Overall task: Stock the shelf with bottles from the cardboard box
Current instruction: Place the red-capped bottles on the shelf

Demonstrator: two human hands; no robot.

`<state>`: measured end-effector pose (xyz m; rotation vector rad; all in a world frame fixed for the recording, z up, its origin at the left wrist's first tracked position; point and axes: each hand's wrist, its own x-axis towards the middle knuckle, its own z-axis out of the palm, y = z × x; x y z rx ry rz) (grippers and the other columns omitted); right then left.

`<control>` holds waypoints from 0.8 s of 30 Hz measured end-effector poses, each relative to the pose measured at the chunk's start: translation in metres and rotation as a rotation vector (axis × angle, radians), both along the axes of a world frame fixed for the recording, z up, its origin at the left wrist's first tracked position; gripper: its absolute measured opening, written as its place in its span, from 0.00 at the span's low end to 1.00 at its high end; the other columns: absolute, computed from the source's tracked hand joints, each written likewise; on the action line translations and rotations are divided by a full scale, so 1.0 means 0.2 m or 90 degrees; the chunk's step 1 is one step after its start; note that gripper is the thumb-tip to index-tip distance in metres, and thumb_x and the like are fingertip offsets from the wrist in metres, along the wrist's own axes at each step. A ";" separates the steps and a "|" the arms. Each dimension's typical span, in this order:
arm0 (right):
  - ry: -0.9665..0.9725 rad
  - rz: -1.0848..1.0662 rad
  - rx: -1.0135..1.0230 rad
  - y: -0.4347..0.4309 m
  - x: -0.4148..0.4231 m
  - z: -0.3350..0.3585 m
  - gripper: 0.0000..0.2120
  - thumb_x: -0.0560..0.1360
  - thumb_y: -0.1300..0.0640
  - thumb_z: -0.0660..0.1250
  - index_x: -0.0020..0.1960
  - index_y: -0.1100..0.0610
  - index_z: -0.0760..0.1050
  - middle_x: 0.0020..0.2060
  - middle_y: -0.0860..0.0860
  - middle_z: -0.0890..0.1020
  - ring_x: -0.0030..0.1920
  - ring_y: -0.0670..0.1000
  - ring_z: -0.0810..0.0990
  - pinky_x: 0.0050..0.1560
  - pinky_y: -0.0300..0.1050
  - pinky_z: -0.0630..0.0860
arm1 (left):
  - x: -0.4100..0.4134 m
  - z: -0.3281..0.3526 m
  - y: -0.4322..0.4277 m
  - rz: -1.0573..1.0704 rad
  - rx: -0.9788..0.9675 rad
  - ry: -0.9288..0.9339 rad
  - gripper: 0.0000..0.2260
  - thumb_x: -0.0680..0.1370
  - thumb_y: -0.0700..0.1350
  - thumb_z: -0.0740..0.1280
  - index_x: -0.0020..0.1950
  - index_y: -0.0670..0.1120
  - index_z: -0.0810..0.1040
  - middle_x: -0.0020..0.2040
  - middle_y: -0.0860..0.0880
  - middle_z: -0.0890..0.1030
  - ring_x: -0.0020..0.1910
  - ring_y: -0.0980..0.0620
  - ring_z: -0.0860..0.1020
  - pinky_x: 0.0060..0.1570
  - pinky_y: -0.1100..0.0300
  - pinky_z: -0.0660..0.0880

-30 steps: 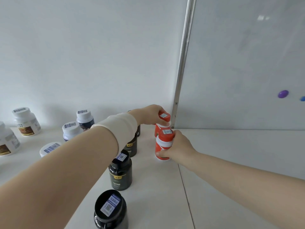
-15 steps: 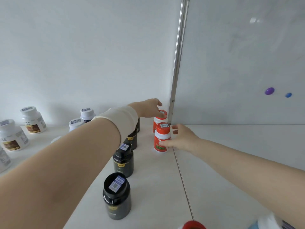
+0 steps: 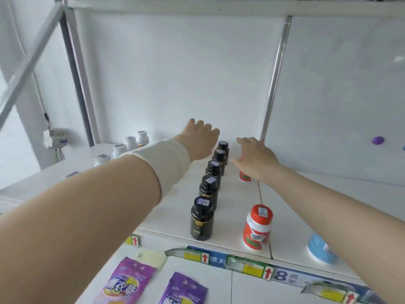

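Left hand and right hand stretch forward, relaxed.

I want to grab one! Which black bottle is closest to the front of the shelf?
The black bottle at the row's near end, by the edge of the shelf. The other four line up behind it, farther back.

Shelf is spanned across mid-frame. A row of five bottles is lined up from lower centre back to centre. A lone bottle is stood right of the row's front end, with a tub further right. Another bottle is half hidden behind the right hand. A bottle cluster is placed centre left. Two pouches are laid below the front edge, bottom left.
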<state>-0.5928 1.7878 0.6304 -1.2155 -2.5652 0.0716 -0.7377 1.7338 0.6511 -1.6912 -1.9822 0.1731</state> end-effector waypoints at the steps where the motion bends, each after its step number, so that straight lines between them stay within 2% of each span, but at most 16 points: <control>1: -0.013 0.017 0.035 -0.08 -0.05 0.01 0.24 0.77 0.52 0.60 0.71 0.58 0.61 0.69 0.56 0.67 0.69 0.57 0.65 0.66 0.52 0.64 | -0.03 0.00 -0.11 0.016 -0.001 0.019 0.18 0.80 0.48 0.60 0.68 0.44 0.67 0.62 0.45 0.73 0.61 0.44 0.71 0.58 0.54 0.65; 5: -0.063 0.084 0.130 -0.36 -0.31 0.00 0.21 0.77 0.56 0.59 0.69 0.59 0.63 0.66 0.57 0.69 0.66 0.59 0.67 0.65 0.54 0.63 | -0.24 -0.02 -0.52 0.097 0.002 0.045 0.18 0.79 0.47 0.61 0.67 0.44 0.68 0.62 0.45 0.74 0.61 0.44 0.72 0.58 0.54 0.66; 7: -0.071 0.131 0.141 -0.53 -0.47 0.00 0.22 0.77 0.54 0.58 0.69 0.58 0.63 0.67 0.57 0.69 0.67 0.59 0.66 0.66 0.53 0.62 | -0.37 -0.02 -0.73 0.140 0.012 0.045 0.17 0.79 0.47 0.61 0.67 0.44 0.68 0.61 0.45 0.75 0.60 0.44 0.73 0.57 0.54 0.67; 10: -0.083 0.202 0.164 -0.81 -0.75 -0.02 0.22 0.77 0.56 0.58 0.70 0.59 0.62 0.68 0.58 0.67 0.68 0.59 0.65 0.67 0.53 0.62 | -0.60 -0.04 -1.07 0.202 0.001 0.048 0.18 0.79 0.48 0.61 0.68 0.44 0.68 0.62 0.44 0.75 0.60 0.44 0.73 0.58 0.53 0.68; 14: -0.099 0.312 0.169 -1.23 -1.20 -0.09 0.23 0.77 0.52 0.58 0.70 0.58 0.63 0.68 0.58 0.68 0.68 0.59 0.66 0.68 0.53 0.62 | -0.95 -0.12 -1.58 0.305 -0.040 0.069 0.19 0.79 0.47 0.60 0.69 0.43 0.66 0.66 0.42 0.72 0.66 0.41 0.70 0.63 0.49 0.66; 16: -0.121 0.353 0.166 -1.46 -1.43 -0.12 0.24 0.77 0.51 0.59 0.70 0.59 0.62 0.68 0.58 0.67 0.68 0.59 0.65 0.69 0.53 0.62 | -1.14 -0.19 -1.85 0.346 -0.040 0.046 0.18 0.80 0.44 0.58 0.69 0.42 0.66 0.65 0.42 0.73 0.65 0.42 0.71 0.62 0.51 0.66; 19: -0.136 0.423 0.161 -1.80 -1.78 -0.22 0.23 0.78 0.51 0.57 0.70 0.59 0.61 0.68 0.58 0.67 0.69 0.59 0.64 0.69 0.53 0.61 | -1.41 -0.33 -2.26 0.424 -0.058 -0.003 0.17 0.80 0.45 0.59 0.69 0.43 0.66 0.63 0.44 0.73 0.62 0.44 0.72 0.60 0.53 0.66; 24: -0.201 0.544 0.112 -2.30 -2.24 -0.60 0.23 0.79 0.51 0.56 0.71 0.59 0.60 0.69 0.56 0.66 0.70 0.56 0.62 0.70 0.53 0.60 | -1.78 -0.73 -2.87 0.556 -0.116 -0.109 0.15 0.79 0.43 0.59 0.66 0.43 0.68 0.62 0.44 0.74 0.61 0.44 0.73 0.60 0.54 0.67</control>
